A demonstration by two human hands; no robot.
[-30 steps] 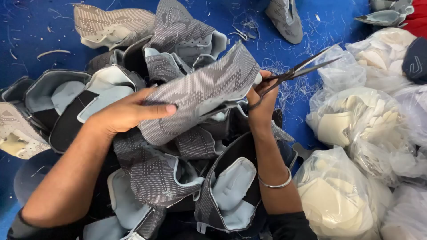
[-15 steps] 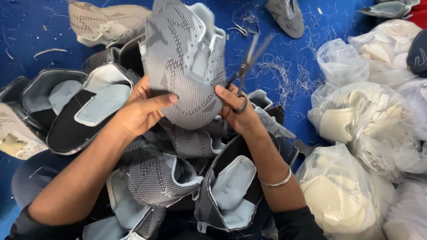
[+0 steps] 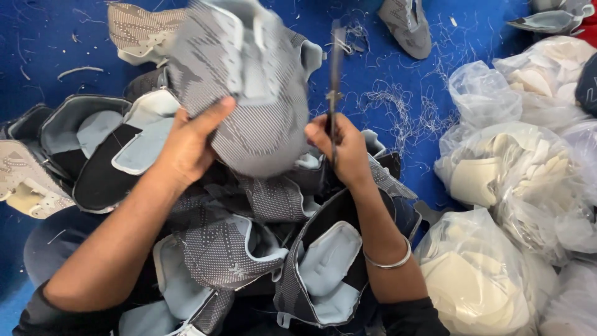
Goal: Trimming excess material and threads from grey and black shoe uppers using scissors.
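Note:
My left hand point(image 3: 189, 146) grips a grey knitted shoe upper point(image 3: 249, 87), holding it up above the pile with my thumb across its outer face. My right hand point(image 3: 345, 149) holds a pair of scissors point(image 3: 336, 74) with the blades pointing up and away, just right of the upper's edge. The upper is blurred from motion. A silver bangle point(image 3: 388, 261) sits on my right wrist. Beneath both hands lies a heap of similar grey and black shoe uppers point(image 3: 249, 249) with pale blue linings.
Clear plastic bags of cream-coloured shoe parts point(image 3: 497, 186) stand at the right. More loose uppers point(image 3: 407, 25) lie on the blue floor point(image 3: 43, 43), which is scattered with thread trimmings point(image 3: 398, 106). Dark uppers point(image 3: 74, 143) crowd the left side.
My left hand has turned and lifted the grey upper from flat to upright. The scissors have swung from pointing right to pointing nearly straight up.

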